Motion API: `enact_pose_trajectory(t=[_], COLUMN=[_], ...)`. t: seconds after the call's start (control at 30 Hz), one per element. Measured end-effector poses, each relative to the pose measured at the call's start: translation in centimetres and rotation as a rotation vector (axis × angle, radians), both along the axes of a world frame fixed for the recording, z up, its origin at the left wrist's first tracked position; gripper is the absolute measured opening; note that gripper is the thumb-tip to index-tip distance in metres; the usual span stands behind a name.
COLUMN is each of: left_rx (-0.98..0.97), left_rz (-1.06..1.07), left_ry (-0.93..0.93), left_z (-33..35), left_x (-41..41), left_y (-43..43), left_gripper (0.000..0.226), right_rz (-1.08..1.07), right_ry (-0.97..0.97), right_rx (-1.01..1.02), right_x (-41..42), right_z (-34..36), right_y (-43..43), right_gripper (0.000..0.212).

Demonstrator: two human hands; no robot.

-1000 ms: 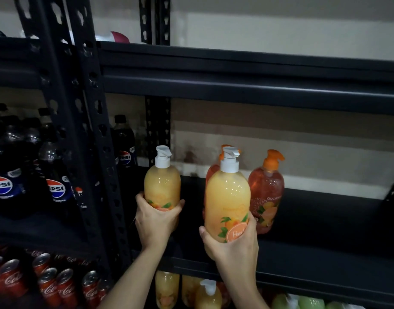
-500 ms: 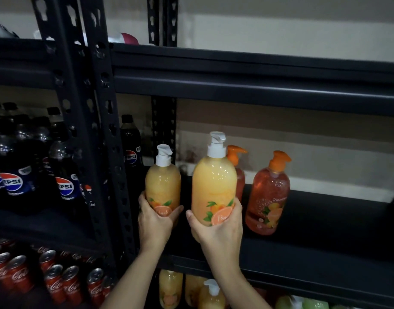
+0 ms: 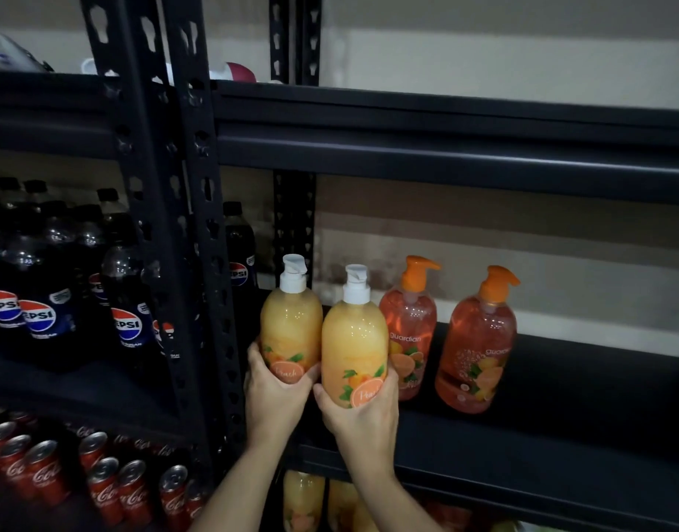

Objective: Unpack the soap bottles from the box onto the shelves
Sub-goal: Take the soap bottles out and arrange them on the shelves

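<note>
Head view: left hand [image 3: 273, 399] and right hand [image 3: 363, 410] each grip an upright peach bottle [image 3: 290, 332], touching, above the shelf [image 3: 560, 428].

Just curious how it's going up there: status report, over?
Left hand grips cloudy yellow plastic pump bottle; right hand grips matching yellow bottle. Side by side at black metal shelf. Two clear orange pump bottles stand just right, nothing blocking.

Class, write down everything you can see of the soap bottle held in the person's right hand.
The soap bottle is rounded clear plastic filled with cloudy yellow-orange soap and topped by a white pump. Its label shows peaches, green leaves and a partly covered word, Peach. It is held upright near the front of the shelf, with the right hand gripping its base. Its side meets a second bottle.
</note>
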State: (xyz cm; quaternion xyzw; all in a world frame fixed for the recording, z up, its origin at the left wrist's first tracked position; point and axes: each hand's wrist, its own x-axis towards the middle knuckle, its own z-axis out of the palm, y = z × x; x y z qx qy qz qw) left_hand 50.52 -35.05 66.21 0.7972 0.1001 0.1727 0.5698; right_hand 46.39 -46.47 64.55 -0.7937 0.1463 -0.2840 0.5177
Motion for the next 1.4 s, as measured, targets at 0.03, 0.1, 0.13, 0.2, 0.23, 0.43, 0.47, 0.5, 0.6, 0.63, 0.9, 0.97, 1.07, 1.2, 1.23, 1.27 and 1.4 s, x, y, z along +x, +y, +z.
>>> enact_pose_trajectory(t=[0.03, 0.1, 0.13, 0.2, 0.23, 0.43, 0.47, 0.5, 0.6, 0.63, 0.9, 0.97, 1.07, 1.2, 1.23, 1.27, 1.4], left_rx=[0.001, 0.005, 0.008, 0.011, 0.011, 0.006, -0.003, -0.012, 0.0, 0.007, 0.015, 0.024, 0.035, 0.027, 0.025, 0.025, 0.028], left_rz=[0.004, 0.008, 0.011, 0.014, 0.012, -0.023, -0.037, -0.054, -0.084, -0.088, -0.088, -0.08, -0.068, -0.066, -0.065, -0.064, -0.064], left_ry=[-0.001, -0.004, -0.004, 0.002, 0.004, 0.012, 0.01, 0.006, -0.018, -0.025, -0.05, -0.053, -0.056, -0.061, -0.06, -0.061, -0.049], left_z=[0.0, -0.1, -0.2, -0.2, -0.2, -0.5, -0.7, -0.8, -1.3, -1.4, -1.5, -1.5, -1.6, -1.4, -1.3, -1.3, -1.3], left_x=[0.0, 0.0, 0.0, 0.1, 0.1, 0.2, 0.2, 0.2, -0.1, -0.2, -0.4, -0.3, -0.3, -0.3, -0.3, -0.2, -0.3], left_y=[0.0, 0.0, 0.0, 0.0, 0.0, 0.3, 0.5, 0.6, 0.9, 0.9, 0.8, 0.7, 0.6, 0.4, 0.4, 0.4, 0.4], left_gripper=[0.113, 0.113, 0.113, 0.111, 0.111, 0.12, 0.12, 0.121, 0.116, 0.113, 0.109, 0.109, 0.108, 0.109, 0.108, 0.108, 0.107], right_rz=[-0.003, 0.005, 0.016, 0.04, 0.051, 0.143, 0.161, 0.175, 0.154, 0.125, 0.014, 0.027, 0.069, 0.064, 0.065, 0.064, 0.055], right_ry=[0.013, 0.029, 0.034, 0.04, 0.035, 0.044, 0.052, 0.059, 0.068, 0.066, 0.096, 0.068, -0.002, 0.0, 0.002, 0.005, 0.015], right_rx=[0.005, 0.025, 0.036, 0.042, 0.046, -0.041, -0.058, -0.066, -0.056, -0.042, -0.025, -0.028, -0.037, -0.035, -0.033, -0.03, -0.035], right_x=[0.1, 0.5, 0.8, 1.0, 1.0, -0.4, -0.5, -0.6, -0.6, -0.4, 0.3, 0.0, -0.4, -0.3, -0.2, -0.1, 0.1], right_z=[-0.1, 0.0, 0.0, -0.1, -0.1, -1.2, -1.3, -1.4, -1.5, -1.5, -0.8, -0.9, -1.2, -1.2, -1.1, -1.0, -1.0], right_y=[-0.1, -0.2, -0.3, -0.3, -0.3, -1.1, -1.3, -1.4, -1.5, -1.4, -0.2, -0.3, -0.8, -0.9, -0.8, -0.8, -0.9], right_gripper=[0.105, 0.105, 0.106, 0.108, 0.109, 0.107, 0.109, 0.111, 0.112, 0.11, 0.108, 0.111, 0.104, 0.1, 0.1, 0.101, 0.101])
